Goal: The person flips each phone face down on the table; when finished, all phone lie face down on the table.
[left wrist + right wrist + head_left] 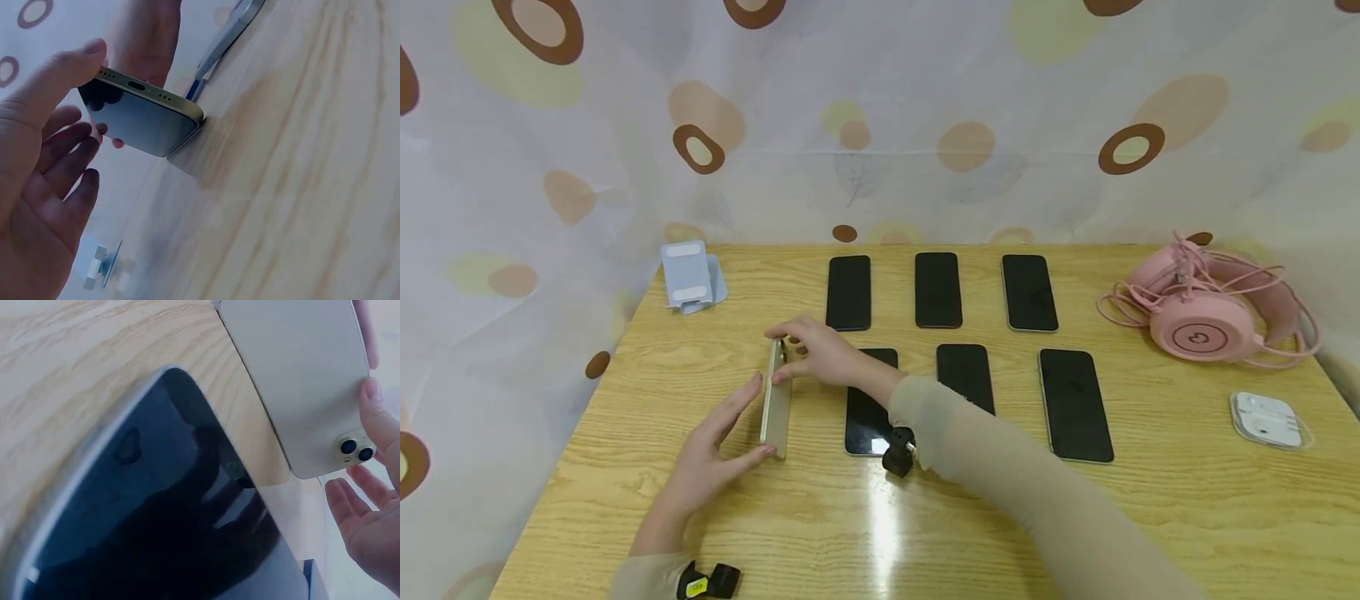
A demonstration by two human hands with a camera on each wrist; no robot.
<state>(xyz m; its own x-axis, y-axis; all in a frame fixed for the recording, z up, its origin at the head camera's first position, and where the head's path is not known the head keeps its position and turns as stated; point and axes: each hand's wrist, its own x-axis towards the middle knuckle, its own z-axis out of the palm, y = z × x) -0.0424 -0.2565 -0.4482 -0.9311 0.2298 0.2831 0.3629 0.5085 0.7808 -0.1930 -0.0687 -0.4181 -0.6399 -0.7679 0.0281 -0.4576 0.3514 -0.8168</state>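
Both arms in beige sleeves; black wrist-mounted cameras on each, left one (707,581) with yellow tag, probably a label.

A slim pale-gold smartphone (776,400) with a dark glass screen stands on its long edge on the wooden surface (970,517), twin camera lenses at its far end.
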